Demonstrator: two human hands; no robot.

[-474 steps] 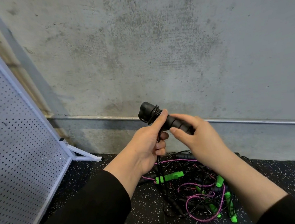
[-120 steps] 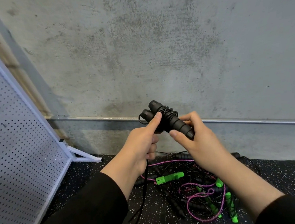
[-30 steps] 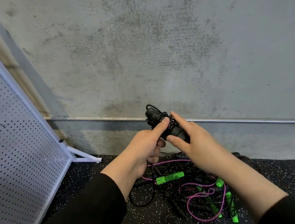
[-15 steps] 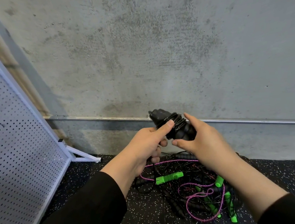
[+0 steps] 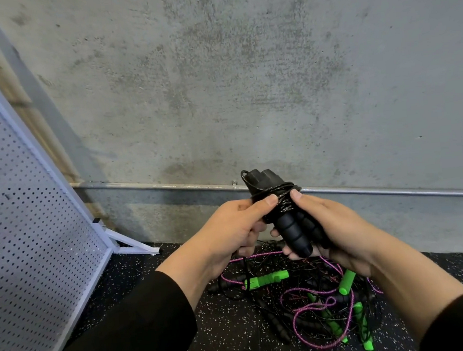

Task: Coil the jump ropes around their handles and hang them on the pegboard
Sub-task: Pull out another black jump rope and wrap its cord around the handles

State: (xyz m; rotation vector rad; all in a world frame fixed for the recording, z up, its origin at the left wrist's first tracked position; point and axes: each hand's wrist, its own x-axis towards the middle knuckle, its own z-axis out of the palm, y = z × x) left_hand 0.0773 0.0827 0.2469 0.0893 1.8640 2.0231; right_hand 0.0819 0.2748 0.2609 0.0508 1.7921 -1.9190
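A black jump rope (image 5: pixel 284 221) is held up in front of the wall, its two ribbed handles side by side with black cord wound around their upper part. My right hand (image 5: pixel 333 230) grips the handles from the right and below. My left hand (image 5: pixel 235 231) pinches the wound cord against the handles with its thumb on top. A white pegboard (image 5: pixel 20 235) leans on its stand at the left. On the floor below my hands lies a tangled pile of jump ropes (image 5: pixel 314 305), black and pink cords with green and black handles.
A grey concrete wall (image 5: pixel 244 76) with a metal pipe (image 5: pixel 394 192) along its base fills the back. The floor is black speckled rubber (image 5: pixel 234 343). The pegboard's white foot (image 5: pixel 135 245) sticks out toward the wall. A green edge shows at the bottom left corner.
The loose cord that hung down to the floor is now wound onto the handles. The handles have turned so their free ends point down toward me.
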